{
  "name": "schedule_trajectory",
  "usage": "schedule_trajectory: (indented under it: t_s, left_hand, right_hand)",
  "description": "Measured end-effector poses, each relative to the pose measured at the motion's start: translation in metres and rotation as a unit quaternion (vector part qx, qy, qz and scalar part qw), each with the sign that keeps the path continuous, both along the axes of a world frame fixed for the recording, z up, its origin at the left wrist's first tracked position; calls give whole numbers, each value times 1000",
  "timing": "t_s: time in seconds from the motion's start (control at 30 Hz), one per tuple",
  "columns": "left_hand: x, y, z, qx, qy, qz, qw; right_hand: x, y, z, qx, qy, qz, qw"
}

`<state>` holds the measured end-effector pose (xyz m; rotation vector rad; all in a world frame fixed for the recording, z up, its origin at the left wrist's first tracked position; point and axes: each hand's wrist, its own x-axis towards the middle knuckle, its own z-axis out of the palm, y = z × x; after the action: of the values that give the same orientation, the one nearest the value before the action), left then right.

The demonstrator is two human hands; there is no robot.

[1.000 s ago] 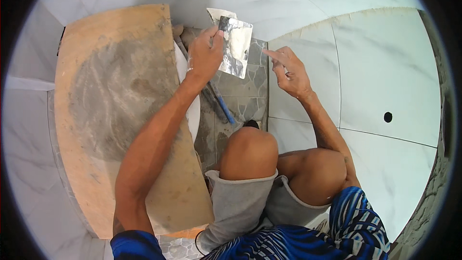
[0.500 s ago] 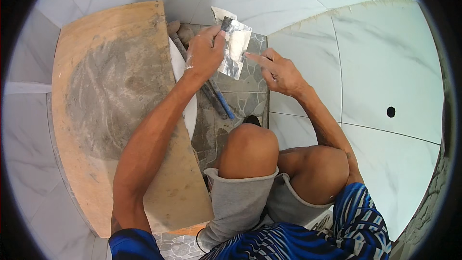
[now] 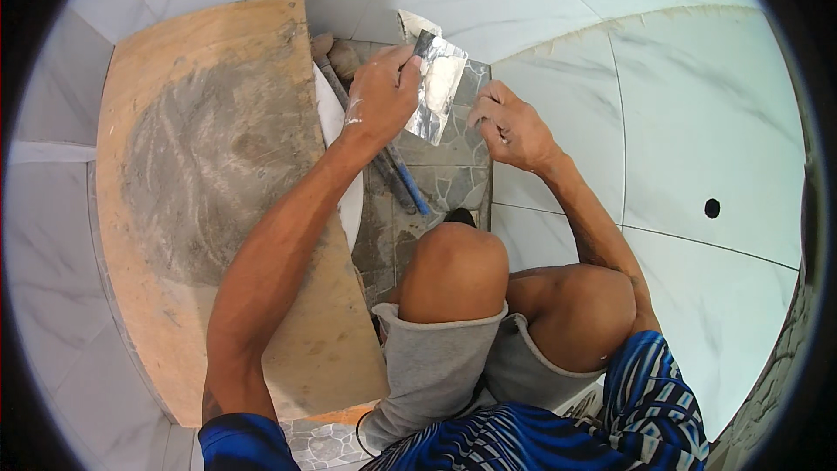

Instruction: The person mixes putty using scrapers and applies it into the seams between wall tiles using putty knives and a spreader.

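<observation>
Evidently, the left hand (image 3: pixel 381 92) was clamped on one flat, rectangular metal blade (image 3: pixel 426 123), above the grey stone-patterned floor (image 3: pixel 451 187); white paste (image 3: pixel 443 77) lay there unused. Right hand (image 3: pixel 520 133): curled, apart from it, contents untellable. Pale marbled wall tiles (image 3: pixel 697 113): already set.

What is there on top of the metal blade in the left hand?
White paste lies on the metal blade, with smears around it. The left hand covers part of its left side; what is there cannot be seen.
</observation>
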<state>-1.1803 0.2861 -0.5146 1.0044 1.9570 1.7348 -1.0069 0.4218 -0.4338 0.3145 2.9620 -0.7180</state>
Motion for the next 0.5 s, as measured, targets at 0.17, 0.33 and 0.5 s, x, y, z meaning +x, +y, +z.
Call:
schedule_trajectory:
  t_s: [0.17, 0.33, 0.5]
  left_hand:
    - [0, -2, 1, -4, -17, -6, 1000]
    - [0, -1, 1, -10, -22, -8, 1000]
    - [-1, -3, 2, -9, -31, -15, 999]
  right_hand:
    - [-5, -10, 1, 42, 2, -34, 999]
    - [-5, -11, 2, 56, 8, -27, 998]
    - [-10, -18, 6, 13, -38, -58, 997]
